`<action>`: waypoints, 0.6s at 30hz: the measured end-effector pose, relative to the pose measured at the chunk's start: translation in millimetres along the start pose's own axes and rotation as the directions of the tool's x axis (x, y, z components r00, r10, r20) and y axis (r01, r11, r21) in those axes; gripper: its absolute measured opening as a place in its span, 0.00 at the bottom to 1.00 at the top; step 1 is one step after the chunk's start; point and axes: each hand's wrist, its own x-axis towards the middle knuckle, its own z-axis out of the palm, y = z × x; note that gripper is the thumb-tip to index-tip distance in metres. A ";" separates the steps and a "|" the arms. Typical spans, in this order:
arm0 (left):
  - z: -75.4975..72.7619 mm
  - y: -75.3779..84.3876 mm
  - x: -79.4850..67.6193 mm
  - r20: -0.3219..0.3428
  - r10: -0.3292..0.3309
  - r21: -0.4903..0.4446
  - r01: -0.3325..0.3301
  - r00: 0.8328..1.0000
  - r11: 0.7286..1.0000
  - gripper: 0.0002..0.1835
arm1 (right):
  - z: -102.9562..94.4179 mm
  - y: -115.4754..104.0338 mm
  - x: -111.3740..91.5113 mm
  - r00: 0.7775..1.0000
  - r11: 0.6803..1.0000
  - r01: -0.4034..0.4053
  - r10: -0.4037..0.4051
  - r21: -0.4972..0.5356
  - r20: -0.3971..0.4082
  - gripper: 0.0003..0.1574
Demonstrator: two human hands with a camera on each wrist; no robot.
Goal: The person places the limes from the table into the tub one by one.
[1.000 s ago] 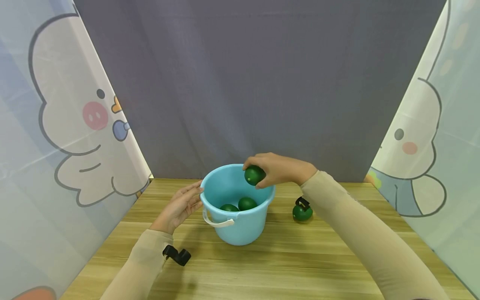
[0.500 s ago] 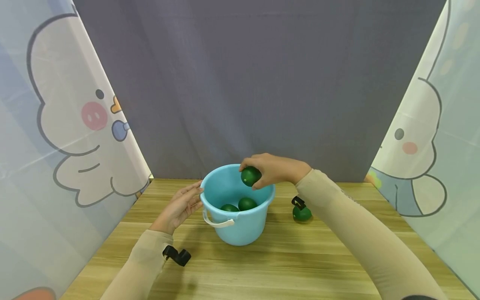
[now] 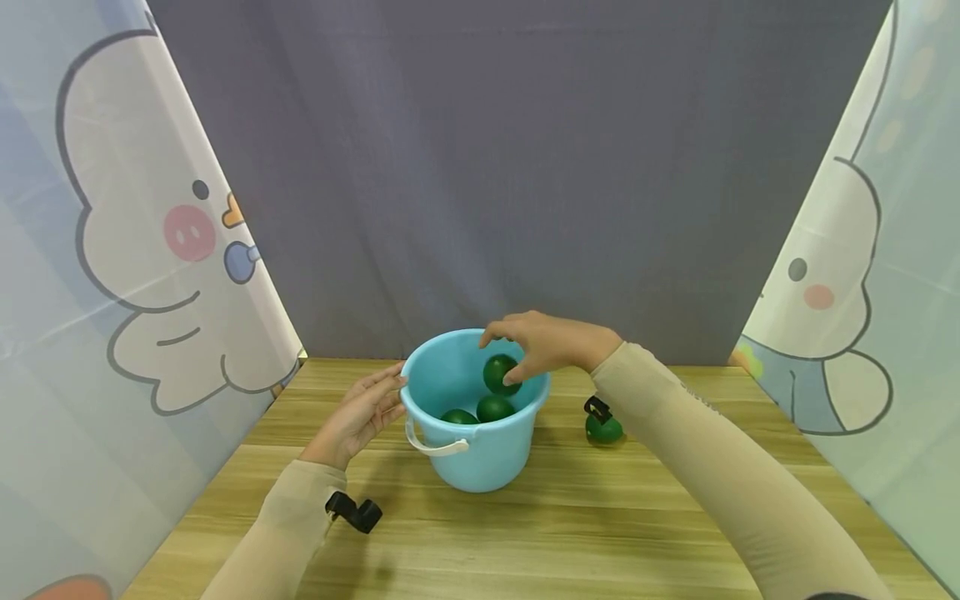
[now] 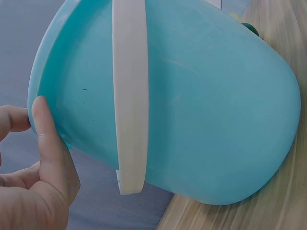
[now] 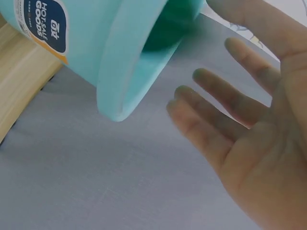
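Note:
A light blue bucket (image 3: 480, 458) stands upright on the wooden table, its white handle (image 3: 442, 448) hanging down at the front left. My left hand (image 3: 360, 417) touches the rim at the left with nearly straight fingers; the left wrist view shows fingertips (image 4: 44, 108) right at the rim. Over the bucket's right side is my right hand (image 3: 551, 343), fingers spread. Just below its fingers, a dark green avocado (image 3: 497, 372) is inside the opening, blurred in the right wrist view. Two more avocados, one (image 3: 495, 408) beside the other (image 3: 459, 417), lie in the bucket.
Another avocado (image 3: 603, 430) lies on the table (image 3: 555, 533) right of the bucket, partly behind the right wrist strap (image 3: 597, 408). A grey curtain (image 3: 525, 183) hangs behind the table, with cartoon-printed sheets (image 3: 150, 317) at both sides.
My right hand moved slightly left over the bucket, then its fingers opened and let go of the avocado, which has dropped lower into the opening. The left hand and bucket stay put.

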 end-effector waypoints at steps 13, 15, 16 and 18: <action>-0.1 -0.4 -0.5 -0.017 -0.001 0.038 0.002 1.000 0.999 0.31 | 4.2 4.6 -3.2 0.998 0.998 -0.048 0.047 0.029 0.047 0.41; 0.2 -0.2 -0.7 -0.019 -0.001 0.042 0.002 1.000 0.999 0.31 | 4.4 5.1 -3.3 0.998 0.998 -0.045 0.043 0.033 0.043 0.41; 0.3 -0.2 -0.7 -0.020 -0.001 0.041 0.002 1.000 0.999 0.31 | 4.6 5.3 -3.4 0.998 0.998 -0.044 0.043 0.033 0.042 0.41; 0.6 -0.2 -0.5 -0.021 -0.001 0.038 0.002 1.000 0.999 0.30 | 3.6 5.1 -4.6 0.998 0.998 -0.048 0.047 0.035 0.039 0.40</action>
